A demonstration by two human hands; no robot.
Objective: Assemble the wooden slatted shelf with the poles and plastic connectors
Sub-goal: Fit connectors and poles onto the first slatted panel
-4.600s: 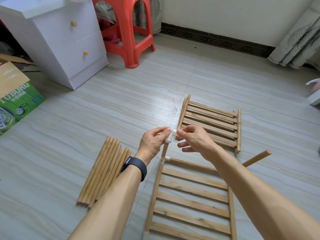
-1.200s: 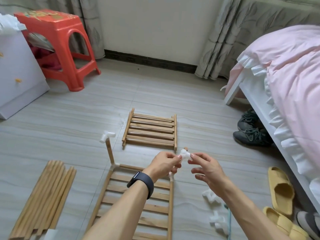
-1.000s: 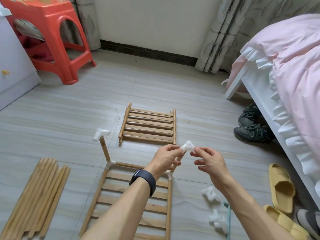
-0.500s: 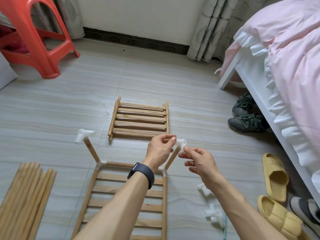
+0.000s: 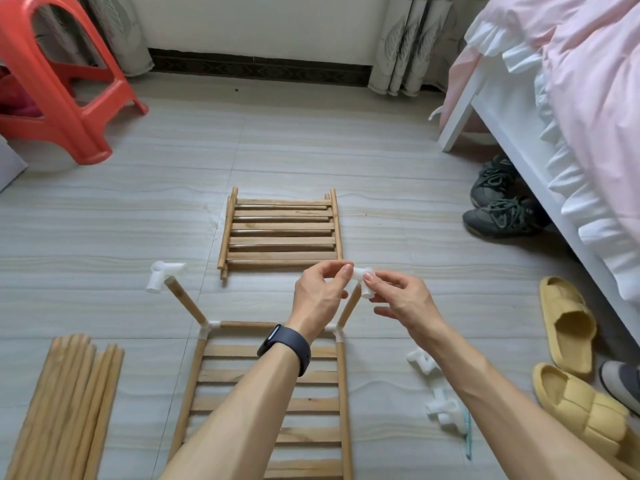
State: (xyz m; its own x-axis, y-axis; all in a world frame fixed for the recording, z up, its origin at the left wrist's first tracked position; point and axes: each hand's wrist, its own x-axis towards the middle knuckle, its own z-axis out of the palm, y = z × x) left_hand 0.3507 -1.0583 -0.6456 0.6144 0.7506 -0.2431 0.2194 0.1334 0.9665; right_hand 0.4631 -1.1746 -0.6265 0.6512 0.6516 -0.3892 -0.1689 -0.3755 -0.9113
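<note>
A wooden slatted shelf (image 5: 263,405) lies flat on the floor under my forearms. Two short poles rise from white connectors at its far corners. The left pole (image 5: 185,303) carries a white plastic connector (image 5: 162,276) on its top. My left hand (image 5: 320,294) and my right hand (image 5: 398,301) both pinch a white connector (image 5: 362,280) sitting at the top of the right pole (image 5: 348,308). A second slatted shelf (image 5: 282,232) lies further away. A bundle of loose poles (image 5: 65,407) lies at the lower left.
Loose white connectors (image 5: 434,389) lie on the floor under my right forearm. A red plastic stool (image 5: 59,81) stands at the far left. A bed with pink bedding (image 5: 571,109) fills the right side, with dark shoes (image 5: 502,206) and yellow slippers (image 5: 571,362) beside it.
The view has swung from the left pole to the right one. Both hands have brought a white connector onto the top of the right pole and still pinch it.
</note>
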